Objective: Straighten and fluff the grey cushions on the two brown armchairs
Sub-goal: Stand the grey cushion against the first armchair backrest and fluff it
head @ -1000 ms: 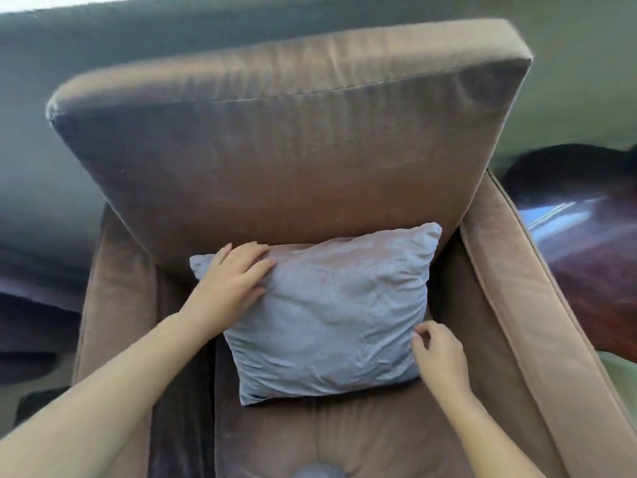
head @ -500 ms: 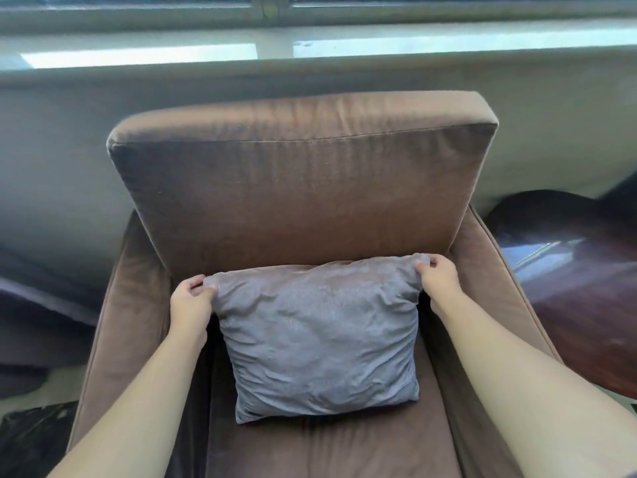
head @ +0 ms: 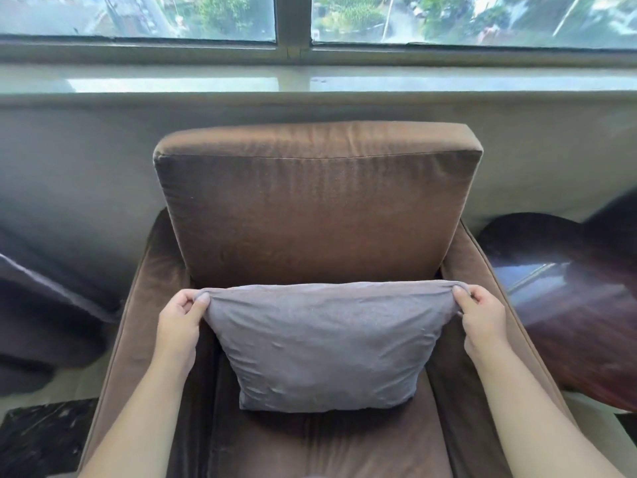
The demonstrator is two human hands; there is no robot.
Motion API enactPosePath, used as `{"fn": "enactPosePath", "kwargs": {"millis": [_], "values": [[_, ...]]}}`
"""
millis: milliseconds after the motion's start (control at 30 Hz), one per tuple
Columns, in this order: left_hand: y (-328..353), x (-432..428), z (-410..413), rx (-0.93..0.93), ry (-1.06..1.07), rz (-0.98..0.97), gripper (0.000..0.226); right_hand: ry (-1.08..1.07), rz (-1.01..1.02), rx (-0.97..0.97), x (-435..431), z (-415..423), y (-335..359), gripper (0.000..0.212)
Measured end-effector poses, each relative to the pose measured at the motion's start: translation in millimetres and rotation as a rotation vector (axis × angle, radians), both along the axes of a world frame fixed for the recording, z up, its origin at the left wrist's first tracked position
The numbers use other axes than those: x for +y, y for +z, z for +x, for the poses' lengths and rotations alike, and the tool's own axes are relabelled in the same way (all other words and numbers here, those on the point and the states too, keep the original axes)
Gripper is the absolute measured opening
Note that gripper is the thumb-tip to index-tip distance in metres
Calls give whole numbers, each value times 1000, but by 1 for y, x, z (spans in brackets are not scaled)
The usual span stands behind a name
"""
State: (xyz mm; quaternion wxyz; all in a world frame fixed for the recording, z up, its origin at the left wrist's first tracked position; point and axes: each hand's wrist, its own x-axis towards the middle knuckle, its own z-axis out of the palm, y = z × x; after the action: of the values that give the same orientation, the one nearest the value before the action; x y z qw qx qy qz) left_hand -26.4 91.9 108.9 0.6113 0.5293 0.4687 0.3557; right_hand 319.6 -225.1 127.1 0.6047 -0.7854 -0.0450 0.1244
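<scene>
A grey cushion (head: 327,346) hangs over the seat of a brown armchair (head: 317,208), in front of its tall back pad. My left hand (head: 181,322) pinches the cushion's top left corner. My right hand (head: 481,317) pinches its top right corner. The top edge is pulled taut between them, and the cushion's lower edge sits just above or on the seat; I cannot tell which. Only this one armchair is in view.
A dark glossy round table (head: 568,305) stands right of the armchair. A dark upholstered piece (head: 44,305) sits to the left, with a black marble-like surface (head: 38,439) at the lower left. A grey wall and a window sill (head: 310,81) run behind the chair.
My hands went from resting on the cushion to gripping its two top corners, then pulled them apart and up. The view drew back and rose to show the window.
</scene>
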Motion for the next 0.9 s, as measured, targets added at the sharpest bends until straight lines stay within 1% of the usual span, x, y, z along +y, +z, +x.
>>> {"fn": "enactPosePath", "kwargs": {"millis": [100, 167, 233, 300, 400, 533, 600, 700, 800, 900], "values": [[13, -5, -8, -54, 59, 36, 20, -4, 14, -53, -11, -3, 15, 19], [23, -8, -8, -58, 94, 74, 20, -30, 6, -100, -12, -6, 24, 31], [32, -12, -5, -26, 91, 128, 24, -71, 13, -131, -11, -10, 31, 36], [36, -14, -1, 8, 84, 166, 25, -99, -15, -173, -9, -10, 35, 37], [46, -18, -1, 35, 88, 235, 22, -94, -73, -218, -3, -14, 40, 34], [61, -27, -4, 136, 112, 442, 20, -136, -72, -283, 6, -22, 44, 29], [63, -30, -6, 169, 127, 503, 20, -156, -51, -306, 10, -27, 49, 28], [64, -31, -9, 205, 201, 516, 18, -131, -111, -361, 9, -33, 56, 28], [71, -29, -11, 341, 251, 545, 19, -135, -205, -447, 3, -35, 60, 27], [72, -28, -9, 378, 240, 530, 19, -126, -245, -435, 3, -31, 56, 28]]}}
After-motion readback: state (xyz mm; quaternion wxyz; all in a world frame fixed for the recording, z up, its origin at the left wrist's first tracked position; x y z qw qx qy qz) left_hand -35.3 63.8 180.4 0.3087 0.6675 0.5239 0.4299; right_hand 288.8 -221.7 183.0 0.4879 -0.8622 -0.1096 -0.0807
